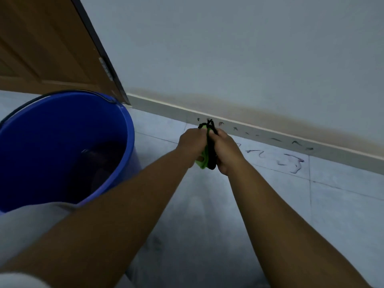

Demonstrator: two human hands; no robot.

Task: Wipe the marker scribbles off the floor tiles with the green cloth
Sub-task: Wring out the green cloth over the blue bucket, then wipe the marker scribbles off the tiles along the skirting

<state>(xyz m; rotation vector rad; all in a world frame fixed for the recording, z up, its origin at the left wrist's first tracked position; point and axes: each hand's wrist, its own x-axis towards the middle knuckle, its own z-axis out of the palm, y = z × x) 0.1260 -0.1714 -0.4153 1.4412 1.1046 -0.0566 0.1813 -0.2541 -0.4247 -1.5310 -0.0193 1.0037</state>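
Both hands grip the green cloth [204,155], bunched up between them with its black edging showing. My left hand [192,145] and my right hand [226,151] are closed tight around it, held above the floor tiles [207,204]. Dark marker scribbles [291,161] lie on the tiles to the right of my hands. More short marks [295,142] run along the white skirting board behind them.
A big blue bucket [128,142] with dark water stands at the left, close to my left forearm. A brown door [47,42] is behind it. The pale wall [228,48] and skirting board [166,110] close off the far side.
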